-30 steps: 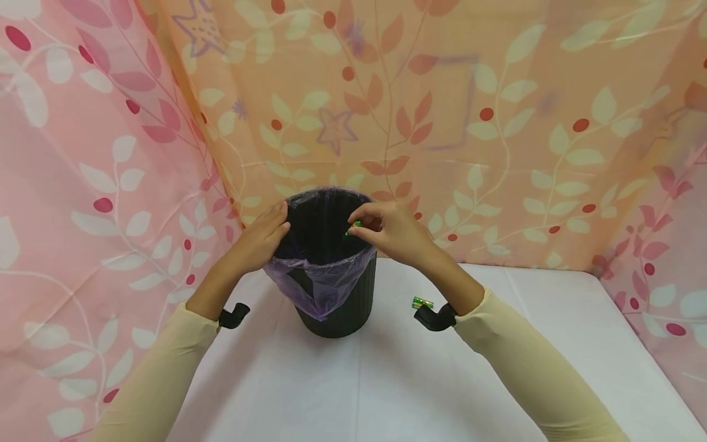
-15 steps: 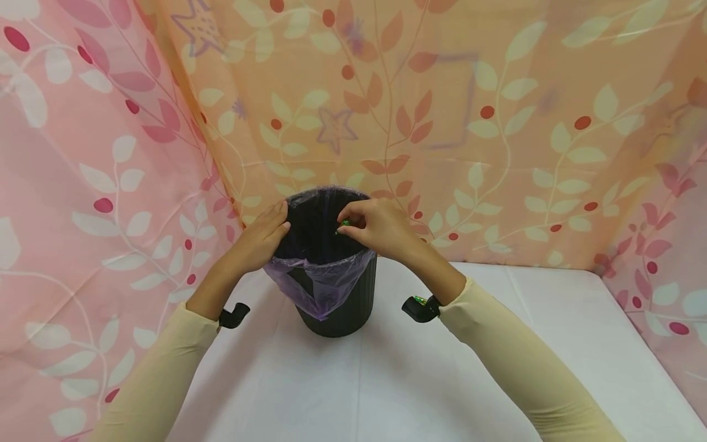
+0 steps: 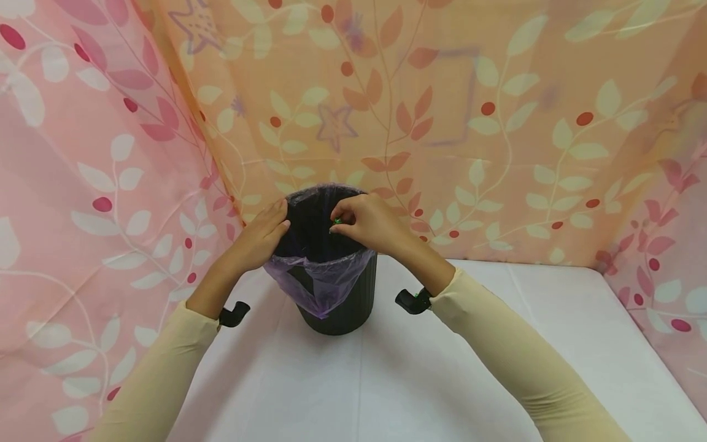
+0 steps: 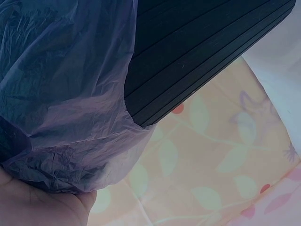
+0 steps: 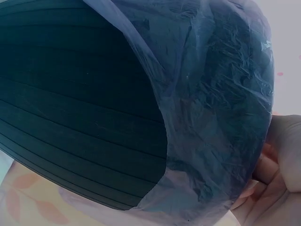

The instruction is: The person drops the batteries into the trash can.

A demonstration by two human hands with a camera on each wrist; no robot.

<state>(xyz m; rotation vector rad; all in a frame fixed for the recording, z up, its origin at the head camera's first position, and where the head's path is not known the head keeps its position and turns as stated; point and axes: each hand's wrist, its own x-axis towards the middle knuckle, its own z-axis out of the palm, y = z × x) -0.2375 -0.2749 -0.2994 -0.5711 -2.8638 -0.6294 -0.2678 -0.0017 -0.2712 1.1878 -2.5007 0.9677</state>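
A black ribbed waste bin (image 3: 359, 298) stands upright, lined with a translucent purple bin bag (image 3: 334, 291) folded over its rim. My left hand (image 3: 264, 236) rests on the bin's left rim, its fingers fairly straight against the bag. At the right side of the mouth, my right hand (image 3: 378, 226) pinches a small shiny green cylinder (image 3: 337, 220) over the opening; most of it is hidden by the fingers. Both wrist views show the bag (image 4: 80, 108) and the bin's ribbed wall (image 5: 75, 94), with part of each hand at the rim.
A white-covered table (image 3: 469, 362) lies under the bin. Behind it hangs an orange floral cloth (image 3: 442, 123), with a pink one (image 3: 110, 258) on the left. A green glint (image 3: 417, 296) shows behind the black wrist mount (image 3: 411, 302) on my right arm.
My right hand has moved left and slightly up, farther over the bin's mouth, with the green cylinder. Its wrist mount now mostly hides the green-gold piece on the table. My left hand stays put.
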